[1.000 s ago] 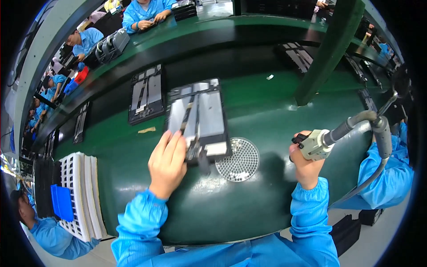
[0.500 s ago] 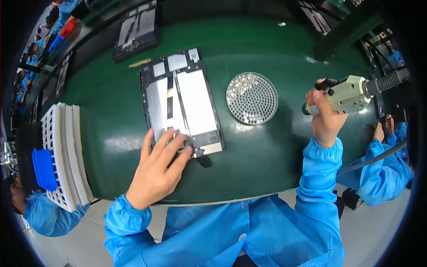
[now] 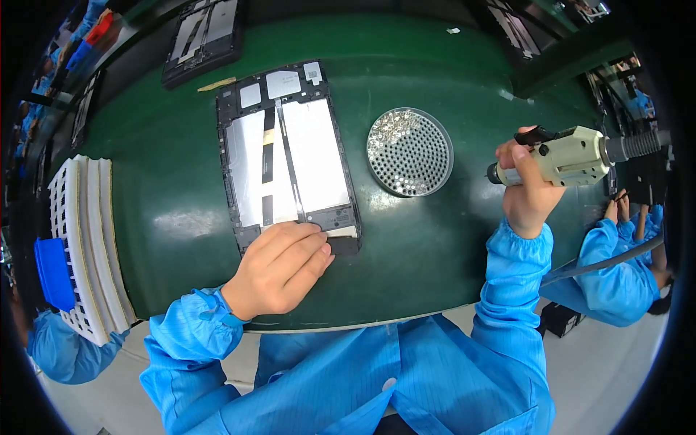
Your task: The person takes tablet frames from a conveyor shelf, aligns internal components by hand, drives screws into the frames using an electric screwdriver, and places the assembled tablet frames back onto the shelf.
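Observation:
An opened tablet (image 3: 315, 159), black-framed with silver panels and a dark ribbon cable, lies on the green bench. My left hand (image 3: 279, 268) is at its near end, fingers drawn together and curled over the edge; the fingertips are partly hidden. Beside them a black flap (image 3: 345, 245) shows at the near right corner. My right hand (image 3: 531, 185) grips a pale green electric screwdriver (image 3: 573, 156) above the bench, its tip pointing left, apart from the tablet. Between the hands stands a round dish (image 3: 409, 152) with a perforated plate and small silver screws, most of them piled toward its far left.
White grid-like trays (image 3: 90, 246) stand at the left edge with a blue piece (image 3: 54, 275) on them. Another opened tablet (image 3: 203, 40) lies at the far left, near a yellowish strip (image 3: 217, 85). A dark post (image 3: 562, 61) rises far right. Co-workers in blue sit on both sides.
My left hand's fingers, spread over the tablet before, are now closed together at its near end. The black flap there has shifted. My right hand still holds the screwdriver in nearly the same place.

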Motion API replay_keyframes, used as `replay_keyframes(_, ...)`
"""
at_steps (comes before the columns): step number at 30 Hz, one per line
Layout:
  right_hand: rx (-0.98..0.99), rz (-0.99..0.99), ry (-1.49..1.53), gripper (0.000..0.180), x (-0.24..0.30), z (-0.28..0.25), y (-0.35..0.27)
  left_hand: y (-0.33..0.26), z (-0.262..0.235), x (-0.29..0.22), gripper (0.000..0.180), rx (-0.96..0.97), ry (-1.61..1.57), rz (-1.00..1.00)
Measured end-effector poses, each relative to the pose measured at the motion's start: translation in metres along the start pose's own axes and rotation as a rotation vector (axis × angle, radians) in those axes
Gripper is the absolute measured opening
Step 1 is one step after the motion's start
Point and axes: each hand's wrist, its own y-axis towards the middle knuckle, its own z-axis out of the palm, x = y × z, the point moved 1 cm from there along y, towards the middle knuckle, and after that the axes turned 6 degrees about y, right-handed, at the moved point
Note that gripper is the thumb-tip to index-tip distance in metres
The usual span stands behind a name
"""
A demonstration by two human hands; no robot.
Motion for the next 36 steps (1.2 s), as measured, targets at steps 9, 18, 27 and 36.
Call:
replay_keyframes(9, 0.033, -0.012, -0.012, 0.028, -0.002, 0.001, 0.000, 0.015, 0.004, -0.010, 0.019, 0.116, 0.135, -0.088)
replay_keyframes(18, 0.084, -0.063, 0.089, 0.029, 0.006, 0.009, -0.001, 0.013, 0.000, 0.002, 0.016, 0.157, 0.130, -0.036)
replay_keyframes(27, 0.319, -0.040, 0.224, 0.039, 0.019, 0.040, -0.015, 0.024, 0.004, 0.022, 0.026, 0.295, 0.026, 0.028)
replay_keyframes(36, 0.343, 0.092, 0.254, 0.035, 0.005, 0.061, -0.018, 0.042, 0.016, 0.036, 0.030, 0.250, -0.080, -0.087)
